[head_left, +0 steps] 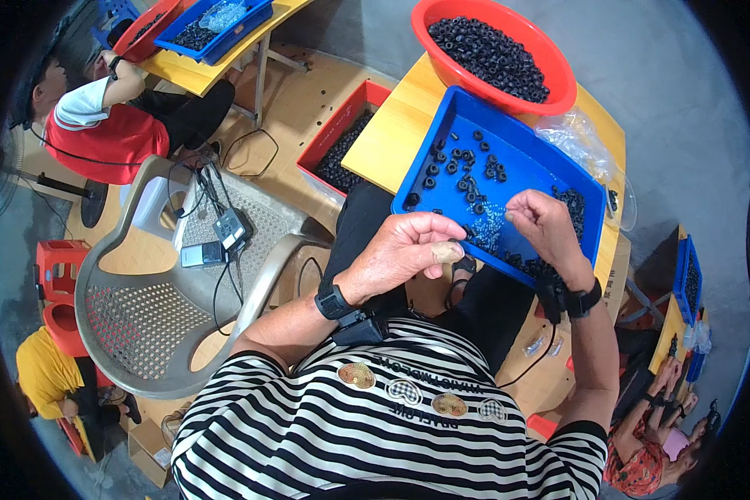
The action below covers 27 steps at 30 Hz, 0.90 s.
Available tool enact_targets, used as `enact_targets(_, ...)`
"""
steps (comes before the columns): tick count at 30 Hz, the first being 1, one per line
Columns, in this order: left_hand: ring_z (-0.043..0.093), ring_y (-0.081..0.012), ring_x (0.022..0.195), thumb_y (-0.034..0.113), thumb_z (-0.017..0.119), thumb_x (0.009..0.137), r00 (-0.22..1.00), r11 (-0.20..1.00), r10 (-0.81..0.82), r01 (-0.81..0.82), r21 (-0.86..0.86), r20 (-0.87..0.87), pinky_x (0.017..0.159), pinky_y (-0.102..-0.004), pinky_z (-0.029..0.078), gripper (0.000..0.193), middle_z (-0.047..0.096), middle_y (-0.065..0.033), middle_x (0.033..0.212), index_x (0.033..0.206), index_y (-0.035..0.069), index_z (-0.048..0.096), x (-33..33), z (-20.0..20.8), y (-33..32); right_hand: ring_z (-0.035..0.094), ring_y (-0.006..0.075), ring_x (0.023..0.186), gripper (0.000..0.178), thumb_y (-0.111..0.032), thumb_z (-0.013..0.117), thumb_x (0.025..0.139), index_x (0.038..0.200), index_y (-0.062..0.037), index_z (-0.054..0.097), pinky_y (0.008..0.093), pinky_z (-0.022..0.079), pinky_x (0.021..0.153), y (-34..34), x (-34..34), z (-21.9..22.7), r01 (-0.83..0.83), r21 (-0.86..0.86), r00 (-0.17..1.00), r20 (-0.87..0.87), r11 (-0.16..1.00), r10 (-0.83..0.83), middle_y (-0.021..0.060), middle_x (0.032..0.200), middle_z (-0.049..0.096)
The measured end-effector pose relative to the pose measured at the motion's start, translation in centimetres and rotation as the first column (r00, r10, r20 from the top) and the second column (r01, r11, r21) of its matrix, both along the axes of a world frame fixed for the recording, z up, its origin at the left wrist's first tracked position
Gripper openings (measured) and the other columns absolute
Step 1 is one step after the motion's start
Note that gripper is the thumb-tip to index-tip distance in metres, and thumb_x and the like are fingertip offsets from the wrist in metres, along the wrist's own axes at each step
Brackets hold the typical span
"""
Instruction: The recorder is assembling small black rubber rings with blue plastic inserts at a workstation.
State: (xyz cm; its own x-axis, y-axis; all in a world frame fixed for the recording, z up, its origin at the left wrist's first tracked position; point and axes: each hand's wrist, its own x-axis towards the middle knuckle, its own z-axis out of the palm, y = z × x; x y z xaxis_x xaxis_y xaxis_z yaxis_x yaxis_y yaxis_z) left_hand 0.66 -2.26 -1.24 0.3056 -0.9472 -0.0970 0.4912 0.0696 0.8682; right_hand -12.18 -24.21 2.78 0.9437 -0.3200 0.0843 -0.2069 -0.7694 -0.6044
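My left hand (404,254) is closed in a pinch at the near left rim of the blue tray (525,154). A small black part (455,242) shows between its fingertips, mostly covered; the thumb has a tan wrap. Over the tray's near right, my right hand (546,229) has thumb and forefinger pressed together, and whatever they hold is too small to make out. Between the hands lies a heap of tiny clear pieces (490,227). Loose black ring-like parts (467,167) are scattered farther in, and more (568,204) lie along the right side.
A red basin (421,33) full of black parts stands beyond the tray on the yellow table (383,150). Clear plastic bags (579,142) lie at its right. On the left are a red bin (312,154) and a grey chair (150,333) carrying cabled devices. Other people sit nearby.
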Motion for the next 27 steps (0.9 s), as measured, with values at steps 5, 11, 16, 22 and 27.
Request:
enact_targets(5, 0.056, -0.0052, 0.058, 0.007, 0.062, 0.086, 0.999, 1.0, 0.026, -0.026, -0.009, 0.047, 0.055, -0.0176, 0.046, 0.017, 0.065, -0.0056, 0.08, 0.102, 0.0, 0.063, -0.3, 0.2, -0.4, 0.059, 0.0129, 0.062, 0.011, -0.005, 0.067, 0.077, 0.086, -0.0011, 0.062, 0.0248, 0.047, 0.058, 2.9, -0.9, 1.8, 0.054, 0.062, 0.998, 0.011, 0.997, -0.054, 0.0078, 0.074, 0.061)
enact_targets(11, 0.055, -0.0044, 0.058, 0.004, 0.067, 0.082, 0.988, 0.999, 0.052, -0.053, 0.002, 0.144, 0.055, -0.0174, 0.045, 0.02, 0.064, -0.0023, 0.076, 0.102, 0.001, 0.065, -1.0, 1.0, -0.7, 0.06, 0.0126, 0.062, 0.013, 0.0, 0.069, 0.074, 0.085, -0.0022, 0.062, 0.0239, 0.048, 0.056, 5.7, -1.5, 3.4, 0.0, 0.027, 0.984, 0.18, 1.0, -0.005, 0.0073, 0.075, 0.061)
enact_targets(16, 0.055, -0.003, 0.064, 0.003, 0.072, 0.076, 0.973, 0.996, 0.064, -0.049, -0.075, 0.222, 0.059, -0.0168, 0.046, 0.028, 0.059, 0.001, 0.075, 0.104, 0.001, 0.065, -1.1, 0.5, -0.5, 0.061, 0.0163, 0.061, 0.014, 0.002, 0.068, 0.072, 0.082, -0.0023, 0.06, 0.0254, 0.048, 0.055, 6.6, -1.4, 3.9, -0.087, -0.014, 0.97, 0.225, 0.996, 0.088, 0.0076, 0.076, 0.06)
enact_targets(22, 0.056, -0.0032, 0.065, 0.004, 0.072, 0.077, 0.958, 0.989, 0.135, -0.114, -0.096, 0.252, 0.057, -0.0167, 0.047, 0.029, 0.06, 0.0007, 0.077, 0.105, 0.0, 0.064, -1.7, 0.5, -0.2, 0.06, 0.0213, 0.061, 0.017, 0.001, 0.07, 0.068, 0.08, -0.005, 0.06, 0.0291, 0.048, 0.053, 7.2, -1.2, 3.9, -0.186, -0.089, 0.95, 0.239, 0.978, 0.202, 0.0078, 0.074, 0.06)
enact_targets(27, 0.055, -0.0018, 0.067, 0.006, 0.074, 0.077, 0.964, 0.996, 0.076, -0.06, -0.068, 0.255, 0.059, -0.0166, 0.047, 0.03, 0.06, 0.0025, 0.077, 0.104, 0.001, 0.064, -1.4, 0.7, 0.3, 0.059, 0.0234, 0.06, 0.017, -0.003, 0.072, 0.067, 0.078, -0.0072, 0.06, 0.0317, 0.046, 0.053, 7.4, -1.0, 3.9, -0.195, -0.185, 0.951, 0.204, 0.963, 0.231, 0.0063, 0.073, 0.06)
